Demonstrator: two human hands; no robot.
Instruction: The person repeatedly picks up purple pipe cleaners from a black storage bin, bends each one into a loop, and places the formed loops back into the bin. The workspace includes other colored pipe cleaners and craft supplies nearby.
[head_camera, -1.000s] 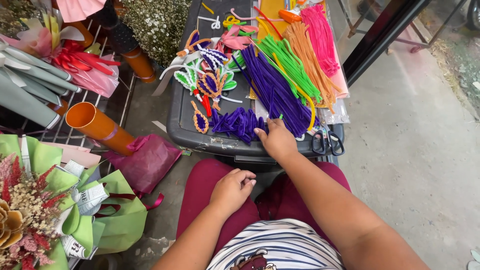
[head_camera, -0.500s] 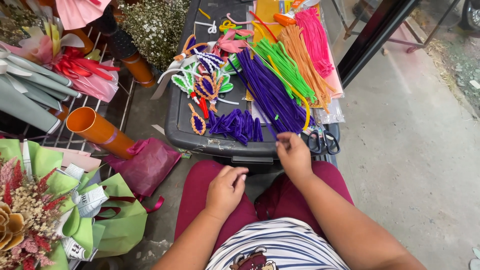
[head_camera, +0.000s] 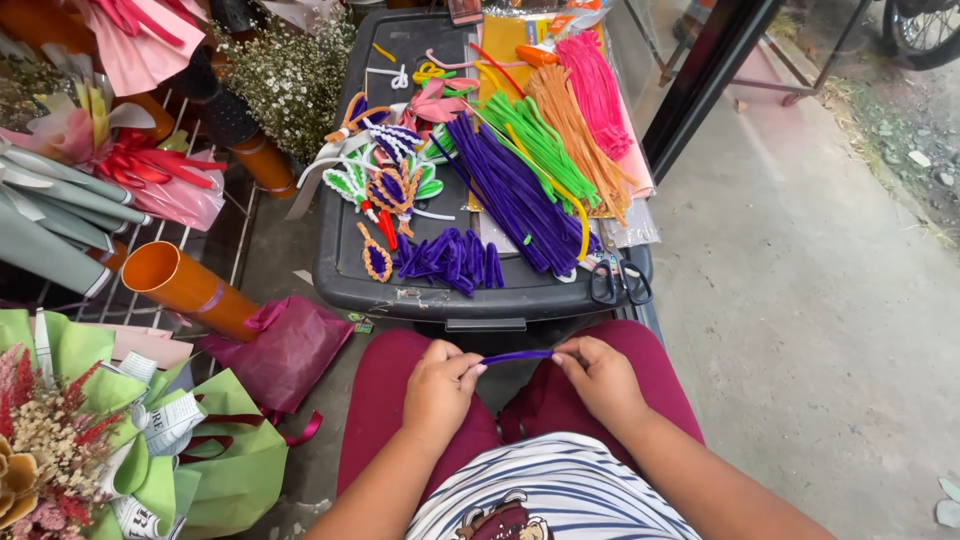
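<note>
Left hand: the left hand (head_camera: 438, 385) hovers over the lap, fingers curled in, thumb and forefinger pinched on the left end of a purple pipe cleaner (head_camera: 515, 356).
Right hand: the right hand (head_camera: 598, 377) mirrors it, fingers bent, fingertips pinching the right end of the same stem.
Pipe cleaner: it runs nearly level between the two hands, pulled straight, above the maroon trousers (head_camera: 400, 400) and just in front of the near rim of the dark plastic lid.
Bench: the dark plastic lid (head_camera: 345, 255) serves as the bench; its raised rim runs along the near edge, just beyond the knuckles.
On the bench: a heap of short purple pieces (head_camera: 450, 260) lies near the front rim; a long purple bundle (head_camera: 510, 195) slants behind it, with green (head_camera: 540, 140), orange (head_camera: 580, 130) and pink (head_camera: 595, 85) bundles further back; finished twisted shapes (head_camera: 385, 175) sit to the left.
Scissors: black-handled scissors (head_camera: 620, 280) lie at the front right corner, handles overhanging the rim.
Left side: an orange tube (head_camera: 185, 285) and a magenta wrapping sheet (head_camera: 285, 345) crowd the floor beside the left knee; a green-wrapped bouquet (head_camera: 120, 440) fills the lower left corner.
Right side: bare concrete floor (head_camera: 820, 330) lies open to the right of the bench and the right forearm.
Room: between the hands and the rim there is only a narrow gap.
</note>
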